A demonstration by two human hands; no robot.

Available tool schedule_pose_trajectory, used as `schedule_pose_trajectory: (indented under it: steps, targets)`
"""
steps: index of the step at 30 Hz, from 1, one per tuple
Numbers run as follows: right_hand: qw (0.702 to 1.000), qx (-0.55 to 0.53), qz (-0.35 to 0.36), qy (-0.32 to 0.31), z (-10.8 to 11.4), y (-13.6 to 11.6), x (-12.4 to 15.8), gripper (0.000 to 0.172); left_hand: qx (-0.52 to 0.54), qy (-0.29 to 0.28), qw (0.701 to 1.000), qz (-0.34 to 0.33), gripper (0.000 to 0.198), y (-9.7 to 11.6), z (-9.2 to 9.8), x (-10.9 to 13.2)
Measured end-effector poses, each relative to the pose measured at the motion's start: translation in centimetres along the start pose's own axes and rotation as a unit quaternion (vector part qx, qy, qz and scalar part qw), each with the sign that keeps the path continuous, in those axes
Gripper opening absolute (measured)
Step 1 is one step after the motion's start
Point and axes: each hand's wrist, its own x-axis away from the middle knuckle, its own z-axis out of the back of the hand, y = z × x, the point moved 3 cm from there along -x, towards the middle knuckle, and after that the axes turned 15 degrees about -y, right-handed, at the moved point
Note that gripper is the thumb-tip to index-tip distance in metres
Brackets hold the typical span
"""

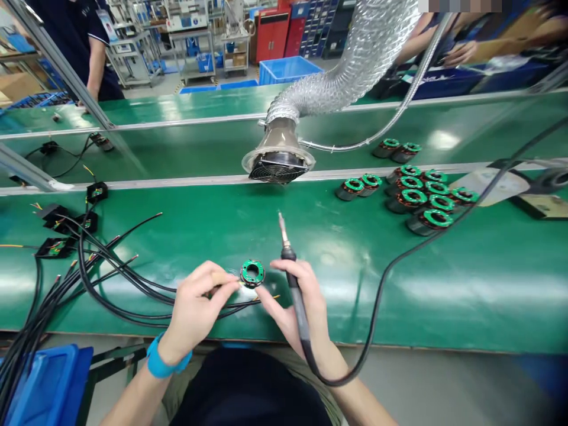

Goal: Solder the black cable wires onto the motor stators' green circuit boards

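Stator (252,284) well inside bench edge (399,345)

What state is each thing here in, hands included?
Left hand, pinched beside the green ring; grip unclear.
Right hand, holding the soldering iron.
Soldering iron, tip clear of the ring; heat unclear.
Green ring, green face up.
Fan, hanging from the silver duct; spinning unclear.
Black cables, loose, some running off the bench.
Parts at right, upright.
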Motion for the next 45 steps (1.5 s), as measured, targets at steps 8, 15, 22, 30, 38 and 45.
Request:
schedule_pose_trajectory:
  steps: [8, 15, 22, 30, 38, 45]
  targets:
    - [0.995, 0.082, -0.01, -0.05, -3.3, 1.0, -1.6, 0.039, 0.017, 0.033, 0.999, 0.032, 0.007, -1.3, -0.3, -1.4]
    - [0.979, -0.115, 0.053, -0.157, -1.5, 1.9, -2.6, 0.051, 0.006, -0.068, 0.997, 0.049, 0.006, -1.8, -0.5, -1.8]
    - [0.989, -0.076, -0.006, 0.123, 1.2, 1.0, 2.9, 0.019, 0.009, -0.07, 0.996, 0.054, 0.009, -1.3, -0.7, -2.2]
    - [0.986, -0.118, 0.054, 0.106, 0.9, 0.8, 4.2, 0.023, 0.003, -0.082, 0.995, 0.053, 0.008, -1.2, -0.8, -2.5]
    - [0.986, -0.147, -0.019, 0.075, 1.0, 1.0, 4.2, 0.024, -0.002, -0.078, 0.996, 0.053, 0.008, -1.0, -1.0, -2.6]
    - [0.957, -0.26, -0.089, 0.094, 0.2, 2.1, 5.0, 0.029, -0.007, -0.072, 0.996, 0.06, 0.008, -0.8, -1.0, -2.7]
